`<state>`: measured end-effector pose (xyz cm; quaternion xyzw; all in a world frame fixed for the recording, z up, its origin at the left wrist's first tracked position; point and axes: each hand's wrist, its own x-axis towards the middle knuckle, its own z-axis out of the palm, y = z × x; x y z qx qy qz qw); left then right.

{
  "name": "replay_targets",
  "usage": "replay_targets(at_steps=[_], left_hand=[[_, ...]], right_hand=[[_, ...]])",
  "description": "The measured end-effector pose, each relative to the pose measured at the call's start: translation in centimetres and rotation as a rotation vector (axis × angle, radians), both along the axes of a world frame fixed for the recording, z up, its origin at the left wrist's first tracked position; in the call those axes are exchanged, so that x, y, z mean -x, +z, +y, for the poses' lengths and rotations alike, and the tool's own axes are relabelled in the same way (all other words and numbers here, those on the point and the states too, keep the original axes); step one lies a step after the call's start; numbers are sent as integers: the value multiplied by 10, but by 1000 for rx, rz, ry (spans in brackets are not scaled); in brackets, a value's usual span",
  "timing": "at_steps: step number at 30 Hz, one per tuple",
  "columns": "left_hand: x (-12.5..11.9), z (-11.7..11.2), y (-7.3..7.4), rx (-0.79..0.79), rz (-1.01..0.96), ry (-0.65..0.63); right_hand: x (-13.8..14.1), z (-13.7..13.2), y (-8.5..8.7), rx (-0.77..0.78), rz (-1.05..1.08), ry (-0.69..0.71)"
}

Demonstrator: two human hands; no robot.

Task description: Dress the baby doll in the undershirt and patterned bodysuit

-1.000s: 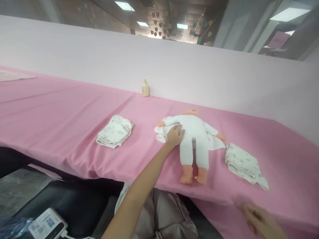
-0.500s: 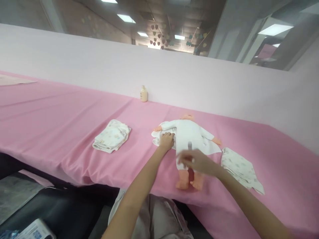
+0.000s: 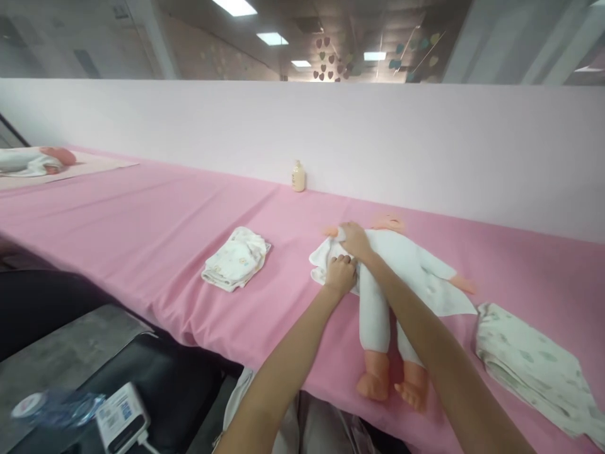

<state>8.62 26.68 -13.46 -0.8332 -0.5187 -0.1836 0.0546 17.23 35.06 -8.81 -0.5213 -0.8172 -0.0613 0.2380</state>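
Doll (image 3: 409,255) lies right of centre in frame, on pink sheet (image 3: 161,246). Right hand (image 3: 355,241) over doll's sleeve, just right of centre, fingers bent; cannot tell if gripping. Left hand (image 3: 342,272) just below it in frame, fingers curled at white cloth (image 3: 321,257) beside doll; firmness of hold cannot be told. Folded cloth (image 3: 236,258) left of centre; bottle (image 3: 298,177) upper centre.

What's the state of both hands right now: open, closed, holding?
Left hand: curled at the white fabric beside the doll; can't tell if gripping.
Right hand: on the doll's sleeve; can't tell if closed.
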Motion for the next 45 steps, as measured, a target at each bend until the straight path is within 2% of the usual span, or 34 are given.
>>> replay_targets(at_steps=[3,5,8,11,14,17,19,21,24,27,30,32,35,37,39,41,45], left_hand=[[-3,-3,3,28,20,41],[-4,-6,6,40,33,69],[-6,-5,10,47,63,104],[-7,7,13,78,18,169],[-10,27,13,158,-186,249],[-17,47,9,118,-348,341],[-21,60,6,100,-347,426],[-22,71,5,164,-293,481],[-13,85,10,334,-156,447],[11,92,18,391,-108,440],[36,91,26,370,-158,485],[49,89,35,363,-198,485],[54,86,56,293,-259,469],[52,84,72,210,-311,408],[49,80,87,136,-365,337],[48,74,97,112,-387,296],[46,57,112,135,-310,280]], right_hand=[[-20,4,8,-81,664,-110],[-31,5,11,-63,1037,-115],[-39,4,10,7,1376,-33],[-38,3,6,41,1466,21],[-35,2,6,60,1460,13],[-35,1,8,84,1462,-1],[-35,-2,10,95,1479,16],[-35,-4,12,103,1502,36],[-35,-5,12,108,1512,48],[-35,-4,11,98,1458,45],[-35,-6,10,46,1257,64],[-34,-9,9,-10,1002,79],[-29,-19,6,-35,482,112],[-23,-26,3,-4,148,98],[-16,-31,-1,25,-64,30],[-10,-33,-3,23,-140,-54],[-5,-33,-5,13,-156,-166]])
